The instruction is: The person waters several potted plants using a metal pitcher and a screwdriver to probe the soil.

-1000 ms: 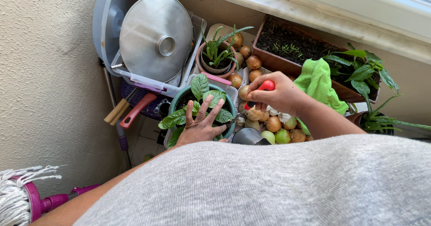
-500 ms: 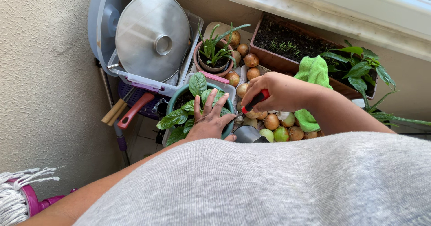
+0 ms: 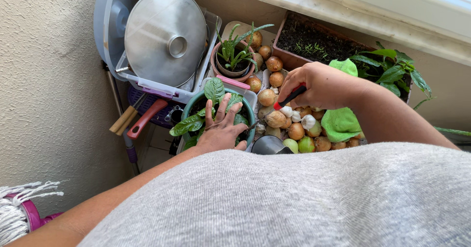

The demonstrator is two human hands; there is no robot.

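At the centre of the frame the left hand (image 3: 222, 129) lies spread, fingers released, flat on the soil of a teal round plant pot (image 3: 190, 105) with broad green leaves; it grips nothing. Just right of centre, the right hand (image 3: 319, 86) is clenched around a small tool with a red and black handle (image 3: 289, 97), whose red tip points down-left over a heap of brown onions and white garlic bulbs (image 3: 294, 126). What kind of tool it is cannot be told.

Above the teal pot stands a small terracotta pot with a spiky green plant (image 3: 234, 60), and in the upper left a round steel lid (image 3: 166, 36) leans in a clear plastic bin (image 3: 162, 87).

Risks, as I judge them: the left palm could crush or snap the broad leaves if it presses harder. The tool's tip hangs near the onions and could nick one if it drops. The crowded pots sit touching, so a nudge might tip the terracotta one.
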